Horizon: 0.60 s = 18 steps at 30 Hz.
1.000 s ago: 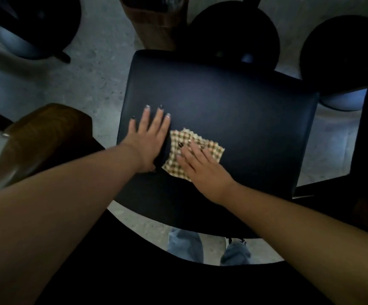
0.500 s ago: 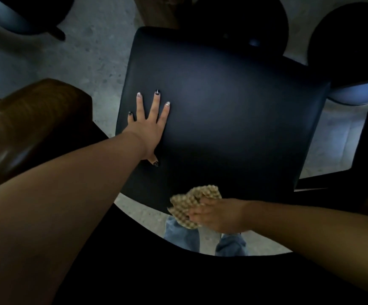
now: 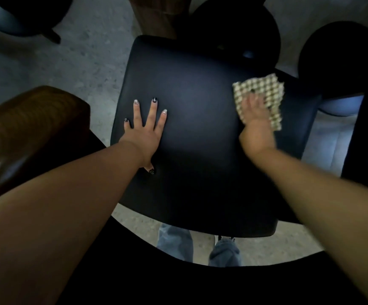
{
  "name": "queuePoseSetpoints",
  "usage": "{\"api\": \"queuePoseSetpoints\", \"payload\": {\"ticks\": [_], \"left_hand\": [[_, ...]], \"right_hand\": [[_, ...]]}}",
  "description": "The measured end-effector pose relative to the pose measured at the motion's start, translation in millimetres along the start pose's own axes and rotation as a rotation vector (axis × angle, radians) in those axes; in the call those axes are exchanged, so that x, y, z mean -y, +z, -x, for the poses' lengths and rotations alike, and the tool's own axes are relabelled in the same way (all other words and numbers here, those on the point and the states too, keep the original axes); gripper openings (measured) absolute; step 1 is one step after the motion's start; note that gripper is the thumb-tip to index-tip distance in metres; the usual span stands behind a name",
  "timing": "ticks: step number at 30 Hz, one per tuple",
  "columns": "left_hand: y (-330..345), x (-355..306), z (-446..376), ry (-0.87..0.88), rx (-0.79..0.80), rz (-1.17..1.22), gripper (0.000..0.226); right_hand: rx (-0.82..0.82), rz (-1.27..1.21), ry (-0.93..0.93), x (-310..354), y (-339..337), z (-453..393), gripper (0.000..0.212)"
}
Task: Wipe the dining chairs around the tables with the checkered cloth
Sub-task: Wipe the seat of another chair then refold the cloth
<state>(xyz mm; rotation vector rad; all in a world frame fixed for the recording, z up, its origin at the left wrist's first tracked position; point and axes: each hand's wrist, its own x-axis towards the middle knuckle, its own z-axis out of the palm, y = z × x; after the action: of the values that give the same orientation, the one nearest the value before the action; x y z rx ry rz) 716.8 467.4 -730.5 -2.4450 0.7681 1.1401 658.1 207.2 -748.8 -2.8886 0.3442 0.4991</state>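
A black padded chair seat fills the middle of the view. My left hand lies flat on its left side with the fingers spread. My right hand presses the tan checkered cloth flat against the seat's far right part; the hand is blurred with motion. The cloth sticks out beyond the fingers toward the right edge.
A brown wooden chair back rises at the left. Round black stools stand beyond the seat at the right, with another dark stool behind. A wooden table leg stands at the top. My jeans show below the seat.
My right hand has swept the cloth from the seat's near edge up to its far right part. My left hand has stayed flat on the left side.
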Motion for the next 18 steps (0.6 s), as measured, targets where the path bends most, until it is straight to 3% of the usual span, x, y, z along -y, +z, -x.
{"api": "queuePoseSetpoints", "payload": {"ticks": [3, 5, 7, 9, 12, 15, 17, 18], "left_hand": [[-0.4, 0.4, 0.0, 0.004, -0.001, 0.0, 0.155], [0.1, 0.7, -0.5, 0.006, 0.005, 0.01, 0.155], [-0.5, 0.4, -1.0, 0.007, 0.005, 0.009, 0.154], [-1.0, 0.2, -1.3, 0.001, 0.003, 0.007, 0.154], [0.1, -1.2, -1.6, 0.0, 0.001, 0.017, 0.153], [4.3, 0.0, -2.9, 0.002, -0.035, 0.017, 0.151], [5.6, -0.1, -2.9, 0.0, -0.043, 0.023, 0.15], [5.7, -0.4, -3.0, -0.002, -0.044, 0.023, 0.15]], "right_hand": [[0.063, 0.055, -0.3, 52.8, 47.5, 80.8, 0.06], [0.136, 0.057, -0.591, 70.1, 60.3, 129.0, 0.058], [0.336, 0.125, -0.852, 51.9, 52.2, 120.8, 0.062], [0.22, 0.051, -0.944, 30.9, 34.9, 74.8, 0.052], [0.063, -0.083, -0.521, -5.6, 3.8, 8.8, 0.037], [-0.028, -0.076, -0.12, -3.4, -0.2, -34.0, 0.077], [-0.114, -0.122, 0.064, 34.8, 6.2, -39.0, 0.081], [-0.125, -0.145, 0.068, 55.5, 15.1, -33.2, 0.081]]}}
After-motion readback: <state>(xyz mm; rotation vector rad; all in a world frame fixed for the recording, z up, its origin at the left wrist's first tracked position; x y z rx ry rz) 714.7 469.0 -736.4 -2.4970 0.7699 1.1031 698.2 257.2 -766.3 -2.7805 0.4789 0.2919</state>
